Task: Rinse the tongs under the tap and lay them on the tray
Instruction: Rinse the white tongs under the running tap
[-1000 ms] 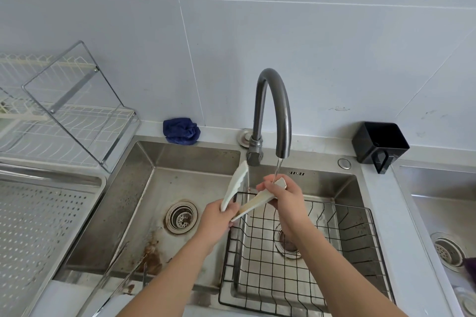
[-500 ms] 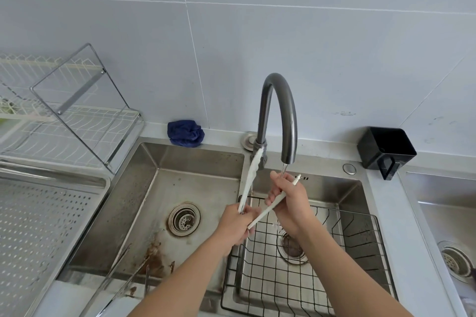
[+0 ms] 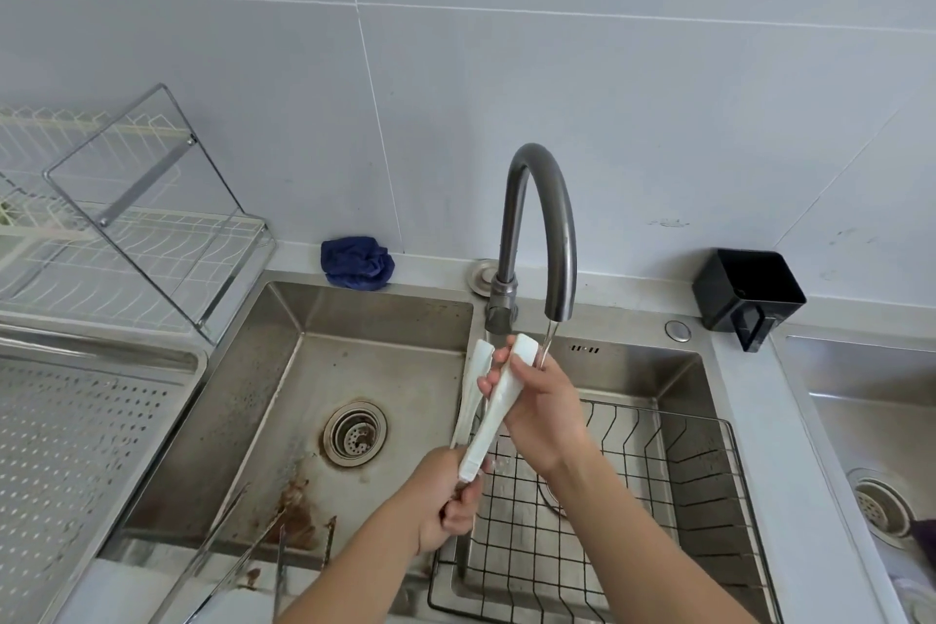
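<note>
While the right-hand fingers (image 3: 486,388) curled round one arm of the white tongs (image 3: 491,421) near its tip, the left hand (image 3: 440,502) gripped the hinge end. The right hand (image 3: 542,400) sat just beside the tap's (image 3: 537,228) thin stream (image 3: 547,342), near the sink's (image 3: 385,314) back edge.

Risks, judged:
- wet tongs slipping into the stained left basin
- stream missing the tips
- drips while carrying to the perforated tray (image 3: 76,421), past the sink's left edge

Counts: one tongs, two hands, one tap, one tray, one wire basket (image 3: 684,471).
</note>
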The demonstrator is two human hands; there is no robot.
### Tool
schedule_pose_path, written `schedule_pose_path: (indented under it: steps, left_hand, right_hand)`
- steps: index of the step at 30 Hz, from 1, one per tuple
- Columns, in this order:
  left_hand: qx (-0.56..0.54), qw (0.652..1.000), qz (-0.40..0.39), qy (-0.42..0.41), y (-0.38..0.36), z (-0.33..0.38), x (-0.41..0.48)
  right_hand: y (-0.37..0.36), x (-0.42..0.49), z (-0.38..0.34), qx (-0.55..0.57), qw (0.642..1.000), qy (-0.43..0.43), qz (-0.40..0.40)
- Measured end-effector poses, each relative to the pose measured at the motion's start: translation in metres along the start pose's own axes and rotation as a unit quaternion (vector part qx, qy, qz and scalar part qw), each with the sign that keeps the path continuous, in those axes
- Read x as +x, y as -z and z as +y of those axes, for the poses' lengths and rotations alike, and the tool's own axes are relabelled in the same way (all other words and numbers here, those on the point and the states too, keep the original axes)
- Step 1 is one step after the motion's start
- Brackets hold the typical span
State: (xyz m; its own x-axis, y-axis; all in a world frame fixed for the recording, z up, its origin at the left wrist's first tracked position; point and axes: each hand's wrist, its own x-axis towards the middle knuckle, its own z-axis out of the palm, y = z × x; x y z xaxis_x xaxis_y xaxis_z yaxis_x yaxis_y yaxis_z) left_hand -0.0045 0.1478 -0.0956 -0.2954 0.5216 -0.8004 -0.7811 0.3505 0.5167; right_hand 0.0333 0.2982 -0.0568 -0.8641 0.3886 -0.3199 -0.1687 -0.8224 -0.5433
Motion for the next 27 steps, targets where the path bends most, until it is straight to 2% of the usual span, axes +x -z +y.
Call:
schedule_pose_path:
  steps: [3,5,7,9,12,14,15,17,19,20,23,25,27]
  left_hand:
    - [0.086,0.991,0.068,-0.072,-0.009,-0.006,0.002]
    - [0.126,0.977,0.117,-0.125,-0.016,-0.011,0.003]
    - [0.139,0.97,0.138,-0.147,-0.018,-0.015,0.004]
    - [0.109,0.978,0.131,-0.118,-0.014,-0.013,0.006]
    - [0.083,0.996,0.04,-0.016,-0.006,-0.007,0.005]
    - [0.115,0.993,-0.016,0.037,-0.008,-0.006,0.001]
    - [0.137,0.989,-0.024,0.044,-0.012,-0.006,-0.001]
    - [0.13,0.991,0.002,0.016,-0.021,-0.006,0.0]
    - [0.06,0.997,0.035,-0.044,-0.029,-0.005,0.001]
    - [0.051,0.994,0.045,-0.089,-0.032,-0.004,0.002]
    - [0.131,0.971,0.042,-0.195,-0.038,-0.001,-0.002]
    - [0.135,0.974,0.025,-0.183,-0.038,0.001,-0.002]
    - [0.132,0.979,-0.005,-0.153,-0.037,0.003,-0.003]
  right_hand:
    - [-0.007,-0.001,-0.002,-0.129,0.987,0.044,0.091]
    - [-0.012,0.0,-0.008,-0.169,0.977,0.026,0.129]
    - [-0.014,0.0,-0.013,-0.132,0.985,-0.015,0.107]
    - [-0.012,-0.006,-0.016,-0.066,0.995,-0.039,0.056]
    - [-0.006,-0.015,-0.016,0.021,0.997,-0.04,-0.058]
    - [-0.009,-0.017,-0.019,0.002,0.997,-0.019,-0.08]
    - [-0.011,-0.015,-0.021,-0.038,0.997,-0.001,-0.06]
    - [-0.017,-0.009,-0.023,-0.128,0.991,0.042,0.014]
    - [-0.02,-0.004,-0.024,-0.147,0.984,0.074,0.069]
    - [-0.019,-0.002,-0.024,-0.139,0.984,0.088,0.072]
    - [-0.017,-0.004,-0.021,-0.146,0.985,0.088,-0.013]
    - [-0.015,-0.008,-0.017,-0.138,0.986,0.055,-0.073]
    - [-0.015,-0.01,-0.018,-0.106,0.99,0.025,-0.094]
